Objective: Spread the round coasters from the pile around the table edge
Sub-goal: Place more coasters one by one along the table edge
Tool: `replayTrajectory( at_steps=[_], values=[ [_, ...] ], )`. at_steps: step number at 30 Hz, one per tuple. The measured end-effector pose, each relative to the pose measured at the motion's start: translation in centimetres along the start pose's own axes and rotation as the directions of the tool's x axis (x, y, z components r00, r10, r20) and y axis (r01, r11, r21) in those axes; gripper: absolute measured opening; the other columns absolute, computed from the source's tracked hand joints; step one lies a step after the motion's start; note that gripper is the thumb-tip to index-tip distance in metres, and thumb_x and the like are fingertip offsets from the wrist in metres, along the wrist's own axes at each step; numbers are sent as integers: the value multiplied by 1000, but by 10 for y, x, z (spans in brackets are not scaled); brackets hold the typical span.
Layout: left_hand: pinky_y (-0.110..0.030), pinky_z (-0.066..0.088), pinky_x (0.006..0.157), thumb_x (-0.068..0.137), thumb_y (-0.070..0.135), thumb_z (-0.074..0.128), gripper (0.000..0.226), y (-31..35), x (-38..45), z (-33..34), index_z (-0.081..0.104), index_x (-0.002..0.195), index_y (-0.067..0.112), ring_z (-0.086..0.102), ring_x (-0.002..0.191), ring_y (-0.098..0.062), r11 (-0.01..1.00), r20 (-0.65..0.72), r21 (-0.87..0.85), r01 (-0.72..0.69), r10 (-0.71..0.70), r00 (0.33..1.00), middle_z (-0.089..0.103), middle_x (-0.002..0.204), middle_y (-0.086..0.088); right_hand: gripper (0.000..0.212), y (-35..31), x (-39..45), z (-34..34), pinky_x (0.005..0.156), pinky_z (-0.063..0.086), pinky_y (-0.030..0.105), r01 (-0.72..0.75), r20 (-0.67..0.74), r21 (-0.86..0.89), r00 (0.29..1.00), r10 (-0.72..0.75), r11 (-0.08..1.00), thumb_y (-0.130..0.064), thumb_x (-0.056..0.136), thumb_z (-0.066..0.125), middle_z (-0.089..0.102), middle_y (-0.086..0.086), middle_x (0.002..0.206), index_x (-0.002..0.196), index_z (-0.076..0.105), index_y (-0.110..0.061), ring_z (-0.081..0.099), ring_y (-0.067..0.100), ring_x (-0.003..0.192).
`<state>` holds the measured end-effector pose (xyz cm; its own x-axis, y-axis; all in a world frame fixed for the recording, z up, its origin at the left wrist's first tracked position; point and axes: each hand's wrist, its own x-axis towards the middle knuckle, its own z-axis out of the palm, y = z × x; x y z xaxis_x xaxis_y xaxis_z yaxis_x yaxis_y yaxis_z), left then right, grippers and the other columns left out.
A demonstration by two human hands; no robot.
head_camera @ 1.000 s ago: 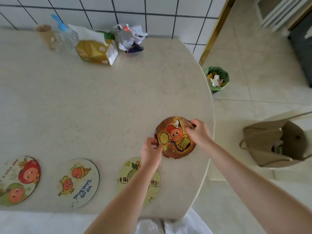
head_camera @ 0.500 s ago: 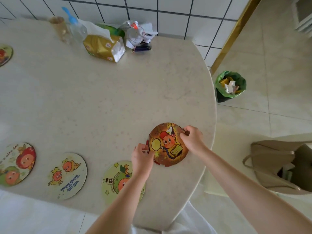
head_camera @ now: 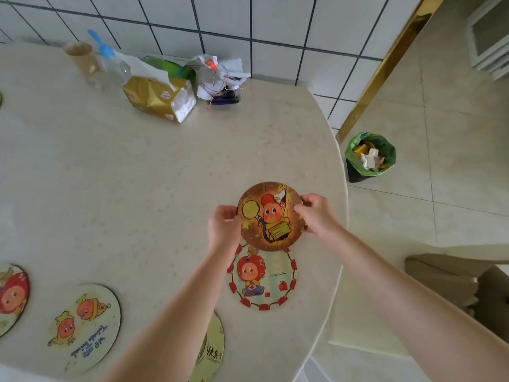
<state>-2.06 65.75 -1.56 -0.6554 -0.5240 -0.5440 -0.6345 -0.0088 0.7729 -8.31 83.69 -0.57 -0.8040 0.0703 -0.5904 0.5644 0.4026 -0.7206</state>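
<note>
Head view takes in the pale speckled surface (head_camera: 137,188), the largest thing here and the landmark for the rest; its curved edge runs down the right side. Along the near edge of that surface lie placed coasters: the red-bordered coaster (head_camera: 263,279) closest to the curved edge, a yellow-green coaster (head_camera: 210,351) partly hidden by the left forearm, a pale coaster with two orange figures (head_camera: 82,326) further left, and a red-faced coaster (head_camera: 11,296) cut off by the frame.

Just above the red-bordered one, the pile of coasters (head_camera: 271,216) is held over the surface, its brown-orange top face showing. The left hand (head_camera: 224,227) has its fingers clamped on the pile's left rim; the right hand (head_camera: 316,213) pinches the right rim. How many remain in the pile cannot be told.

Judged from this, the step in hand is carrying the pile on round the curved edge. The next move likely calls for sliding one coaster off and setting it flat near the edge, beyond the red-bordered one, spaced like the others and not overhanging.

Containers: on the floor beyond the curved edge, a green-lined bin (head_camera: 370,157) holds crumpled paper and yellowish scraps. At the far wall side of the surface, a torn yellow packet (head_camera: 159,97) lies open, contents unseen; a clear bottle with a blue cap (head_camera: 110,64) and a tumbler (head_camera: 84,60) stand beside it, contents unclear.
</note>
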Motion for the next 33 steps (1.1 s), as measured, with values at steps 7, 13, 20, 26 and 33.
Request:
replayTrajectory(
  at_steps=[7, 13, 20, 26, 33],
  values=[
    [-36, 57, 77, 87, 3, 54, 19, 55, 62, 34, 63, 97, 16, 63, 88, -20, 988, 47, 97, -123, 119, 992, 62, 88, 6, 15, -41, 54, -15, 68, 60, 40, -47, -24, 89, 999, 49, 995, -11, 90, 54, 61, 0, 84, 82, 55, -24, 60, 14, 75],
    [-15, 42, 61, 89, 5, 56, 18, 81, 105, 54, 66, 98, 16, 56, 75, -3, 943, 118, 192, -271, 252, 961, 61, 84, 10, 10, -40, 78, -15, 63, 61, 41, -175, 7, 171, 984, 176, 970, -5, 87, 52, 66, 14, 100, 91, 57, -13, 68, 29, 88],
    [-22, 44, 80, 90, -2, 54, 22, 96, 132, 72, 69, 106, 5, 57, 88, -13, 901, 139, 269, -340, 313, 940, 62, 95, -2, 14, -25, 89, -12, 66, 62, 41, -218, 21, 130, 976, 217, 967, -6, 91, 51, 68, 13, 93, 84, 56, -16, 73, 25, 71],
    [-27, 50, 88, 91, -1, 55, 24, 92, 138, 70, 67, 110, 4, 61, 95, -17, 901, 161, 285, -326, 291, 943, 67, 106, -8, 15, -22, 91, -17, 74, 62, 47, -180, -62, 28, 981, 182, 983, -5, 87, 51, 69, 12, 78, 94, 62, -11, 73, 31, 81],
    [-30, 51, 86, 86, 1, 56, 26, 78, 134, 59, 67, 108, 10, 62, 97, -18, 906, 130, 333, -260, 229, 965, 66, 102, -1, 12, -26, 92, -19, 74, 62, 46, -162, -92, 8, 982, 162, 987, -8, 84, 55, 69, 12, 89, 88, 61, -17, 72, 27, 79]
  ],
)
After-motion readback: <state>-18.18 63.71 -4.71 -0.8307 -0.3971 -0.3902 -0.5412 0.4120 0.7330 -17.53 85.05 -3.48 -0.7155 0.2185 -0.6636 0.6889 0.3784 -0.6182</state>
